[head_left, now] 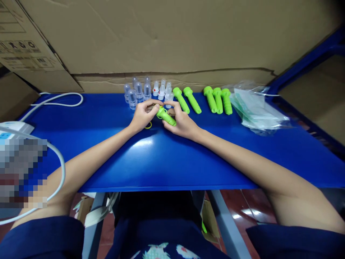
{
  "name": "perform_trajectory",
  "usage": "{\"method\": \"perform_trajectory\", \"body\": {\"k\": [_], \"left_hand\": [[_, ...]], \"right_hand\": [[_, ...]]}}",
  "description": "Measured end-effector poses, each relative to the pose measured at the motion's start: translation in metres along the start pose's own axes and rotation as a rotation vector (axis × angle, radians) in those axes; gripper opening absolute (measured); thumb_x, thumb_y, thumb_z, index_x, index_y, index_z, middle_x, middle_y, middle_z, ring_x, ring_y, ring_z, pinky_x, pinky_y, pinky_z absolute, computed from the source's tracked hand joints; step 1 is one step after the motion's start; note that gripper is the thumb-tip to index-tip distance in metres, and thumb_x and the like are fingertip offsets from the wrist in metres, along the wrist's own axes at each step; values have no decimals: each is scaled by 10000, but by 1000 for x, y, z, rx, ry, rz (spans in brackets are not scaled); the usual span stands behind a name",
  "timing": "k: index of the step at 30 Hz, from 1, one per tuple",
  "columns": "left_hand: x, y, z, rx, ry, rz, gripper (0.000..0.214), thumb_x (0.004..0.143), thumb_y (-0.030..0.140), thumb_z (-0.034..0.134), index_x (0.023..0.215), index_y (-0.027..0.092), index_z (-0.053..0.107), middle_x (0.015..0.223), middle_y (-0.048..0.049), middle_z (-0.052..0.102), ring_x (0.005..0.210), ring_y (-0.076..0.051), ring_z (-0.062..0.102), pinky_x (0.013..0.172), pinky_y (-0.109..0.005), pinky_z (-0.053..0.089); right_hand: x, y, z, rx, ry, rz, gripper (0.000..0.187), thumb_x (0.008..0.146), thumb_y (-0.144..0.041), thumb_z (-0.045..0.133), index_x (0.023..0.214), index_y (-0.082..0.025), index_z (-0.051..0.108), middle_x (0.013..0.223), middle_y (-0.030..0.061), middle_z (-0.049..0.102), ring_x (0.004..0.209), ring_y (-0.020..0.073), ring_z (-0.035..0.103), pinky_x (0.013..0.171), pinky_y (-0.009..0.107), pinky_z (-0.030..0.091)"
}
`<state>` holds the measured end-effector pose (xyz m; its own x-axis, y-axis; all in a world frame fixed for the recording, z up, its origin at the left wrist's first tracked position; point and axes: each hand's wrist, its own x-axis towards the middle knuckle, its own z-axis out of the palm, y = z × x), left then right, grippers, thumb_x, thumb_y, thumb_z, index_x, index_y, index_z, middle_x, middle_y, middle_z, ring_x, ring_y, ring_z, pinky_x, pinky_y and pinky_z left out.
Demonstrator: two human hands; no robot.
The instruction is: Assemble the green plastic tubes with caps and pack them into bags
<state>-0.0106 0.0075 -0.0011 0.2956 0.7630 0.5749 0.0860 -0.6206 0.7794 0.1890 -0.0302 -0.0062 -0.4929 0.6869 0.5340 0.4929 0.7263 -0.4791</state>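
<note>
Both my hands meet at the middle of the blue table (161,158). My right hand (183,122) is closed round a bright green plastic handle-shaped part (166,117), which lies tilted across its fingers. My left hand (141,115) pinches at the wide end of that same part. A thin yellow ring (148,126) lies on the table under my left hand.
Behind the hands stand several clear capped vials (136,92) and small white caps (163,91). More green parts (192,100) lie in a row to the right, then a pile of clear plastic bags (254,108). A white cable (58,99) and device (13,128) sit left. Cardboard boxes (161,39) wall the back.
</note>
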Motion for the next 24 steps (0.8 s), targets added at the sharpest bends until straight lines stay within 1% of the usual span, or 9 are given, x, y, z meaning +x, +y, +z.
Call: {"method": "perform_trajectory", "body": {"k": [3, 5, 8, 13, 16, 18, 20, 22, 24], "left_hand": [[0, 1, 0, 66, -2, 46, 261, 947, 346, 584, 969, 163, 768, 1019, -74, 774, 938, -180, 709, 876, -315, 539], [1, 3, -1, 123, -24, 81, 270, 967, 329, 541, 945, 177, 763, 1000, -68, 762, 954, -185, 688, 914, -334, 521], [1, 4, 0, 151, -53, 107, 297, 995, 355, 504, 915, 190, 737, 991, -63, 744, 984, -193, 669, 954, -353, 499], [1, 2, 1, 14, -58, 20, 296, 1001, 457, 550, 1002, 185, 668, 1027, -65, 736, 995, -178, 688, 913, -315, 516], [1, 1, 2, -9, -61, -10, 323, 995, 491, 570, 1003, 179, 655, 1020, -69, 742, 974, -176, 696, 896, -308, 530], [1, 0, 2, -14, -51, -17, 352, 987, 520, 578, 1020, 179, 659, 1031, -71, 741, 980, -178, 698, 905, -312, 536], [0, -2, 3, -39, -33, -22, 394, 978, 557, 584, 1092, 186, 652, 1064, -77, 737, 1018, -185, 701, 928, -320, 540], [1, -5, 4, -69, 5, -18, 448, 977, 600, 568, 1179, 205, 625, 1109, -87, 727, 1045, -193, 703, 922, -328, 549], [1, -8, 4, -68, 64, -12, 472, 978, 632, 547, 1217, 229, 598, 1161, -95, 711, 1054, -196, 704, 896, -328, 555]], "right_hand": [[0, 0, -1, -16, -11, 6, 634, 894, -236, 563, 1464, -195, 287, 840, 3, 590, 686, 188, 635, 639, 322, 491], [0, 1, 0, 1, -7, 12, 648, 888, -242, 577, 1467, -203, 289, 852, 12, 608, 712, 200, 653, 658, 333, 510], [1, 3, 1, 49, 2, 25, 680, 880, -258, 604, 1475, -202, 280, 884, 21, 638, 744, 206, 672, 697, 354, 537], [2, 7, 3, 144, 26, 33, 683, 883, -285, 623, 1461, -200, 269, 815, -30, 598, 668, 163, 627, 686, 333, 524], [2, 7, 3, 183, 24, 27, 663, 888, -292, 621, 1444, -210, 269, 799, -44, 581, 649, 147, 608, 665, 314, 510], [2, 6, 3, 188, 33, 29, 649, 893, -298, 616, 1436, -209, 273, 796, -43, 577, 646, 146, 600, 654, 312, 507], [2, 5, 3, 189, 50, 35, 632, 897, -312, 618, 1426, -203, 289, 791, -39, 567, 650, 151, 595, 653, 320, 516], [1, 5, 4, 201, 79, 60, 607, 906, -336, 622, 1412, -204, 313, 778, -37, 538, 646, 156, 584, 656, 335, 532], [1, 6, 4, 219, 115, 117, 585, 925, -364, 617, 1410, -219, 326, 755, -41, 495, 628, 161, 565, 649, 352, 547]]}}
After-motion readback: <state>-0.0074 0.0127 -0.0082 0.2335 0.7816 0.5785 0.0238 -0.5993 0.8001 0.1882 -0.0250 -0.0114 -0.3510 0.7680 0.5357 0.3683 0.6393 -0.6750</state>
